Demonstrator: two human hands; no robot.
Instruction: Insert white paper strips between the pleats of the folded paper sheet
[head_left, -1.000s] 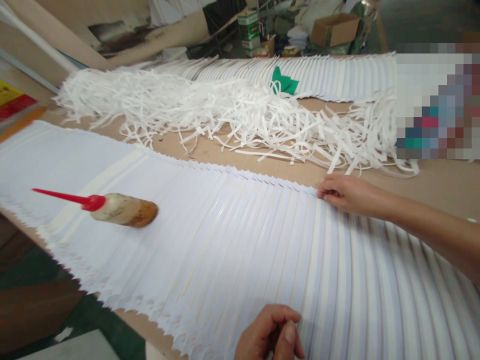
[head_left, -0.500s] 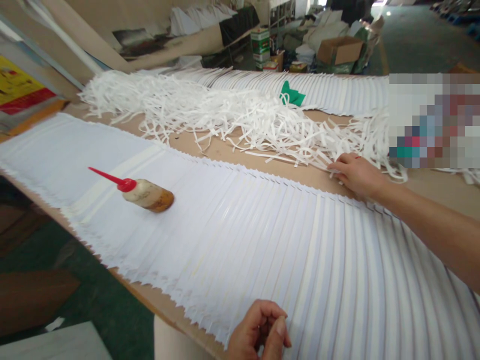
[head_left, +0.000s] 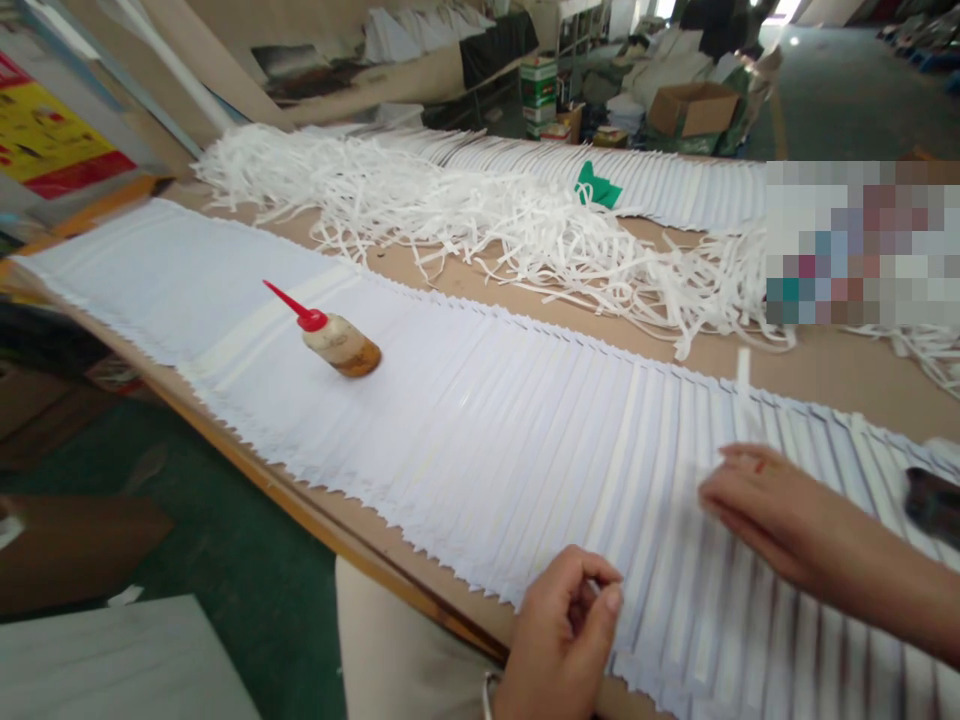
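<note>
Right hand (head_left: 772, 510) flat, fingers loosely together, on or just above the fanned white paper sheets (head_left: 480, 440); can't tell contact. Sheets run off leftward along the tabletop (head_left: 847, 385). Left hand (head_left: 562, 640) at their near edge, fingers curled together, any pinched item hidden. Glue bottle (head_left: 341, 345) lies on the sheets, well left of both hands.

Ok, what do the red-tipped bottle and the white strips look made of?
The bottle looks like translucent plastic, with amber residue showing through; its red nozzle seems glossy plastic. The strips look like thin, matte white paper, curling loosely, though thin film can't be ruled out.
</note>
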